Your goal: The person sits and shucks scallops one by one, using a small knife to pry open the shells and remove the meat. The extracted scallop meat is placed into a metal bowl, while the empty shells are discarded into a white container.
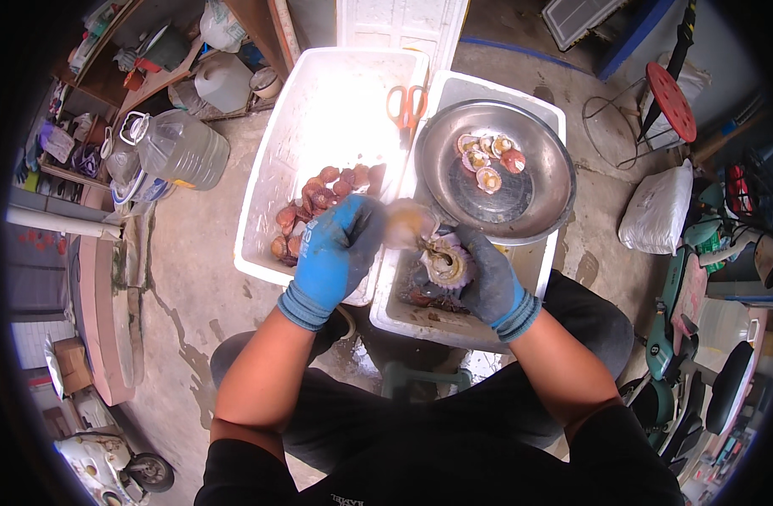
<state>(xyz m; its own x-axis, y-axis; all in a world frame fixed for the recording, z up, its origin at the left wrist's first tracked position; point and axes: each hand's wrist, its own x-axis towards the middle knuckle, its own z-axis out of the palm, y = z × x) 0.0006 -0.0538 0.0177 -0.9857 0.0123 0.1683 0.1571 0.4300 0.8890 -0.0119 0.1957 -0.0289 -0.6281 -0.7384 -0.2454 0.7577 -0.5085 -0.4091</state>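
My left hand (336, 249), in a blue glove, holds a pale scallop shell half (406, 223) that looks blurred. My right hand (487, 282), in a dark grey and blue glove, grips the other half of the scallop (448, 261), open side up with pale meat showing. Both hands are over the near white foam box (548, 253). A round metal bowl (545, 148) rests on that box and holds several opened scallops (487, 160). More reddish whole scallops (319, 202) lie in the larger white foam box (268, 169) to the left.
Orange-handled scissors (407, 105) lie across the rims of the two boxes. A clear plastic jug (180, 148) and a white jug (222, 80) stand at the left near shelves. A white sack (656, 211) and a red stool (671, 101) are at the right on the concrete floor.
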